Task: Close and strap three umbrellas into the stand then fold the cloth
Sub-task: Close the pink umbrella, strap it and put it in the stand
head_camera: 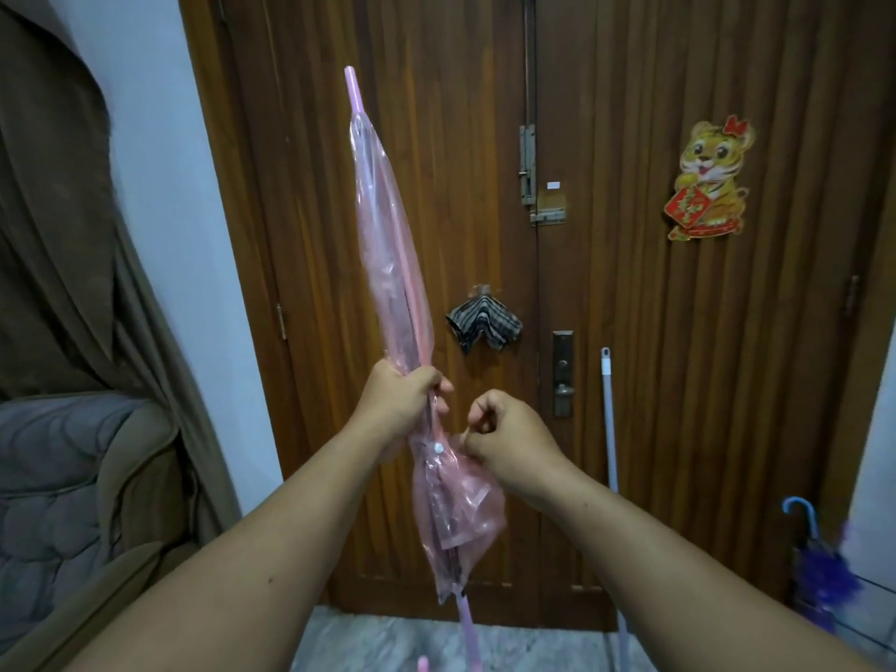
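A closed, translucent pink plastic umbrella (388, 264) stands nearly upright in front of the brown wooden double door (630, 332), its pink tip pointing up and its pink handle shaft running down past the bottom edge of the view. The left hand (402, 397) has its grip clamped around the gathered canopy low on the umbrella, fingers curled round the folds. The right hand (509, 429) sits just beside it, its grip pinching the thin pink strap at the loose lower canopy, near a white snap button (438, 447). A striped grey cloth (484, 322) hangs on the door. A closed purple umbrella with a blue hooked handle (819, 569) stands upright near the door's lower right corner.
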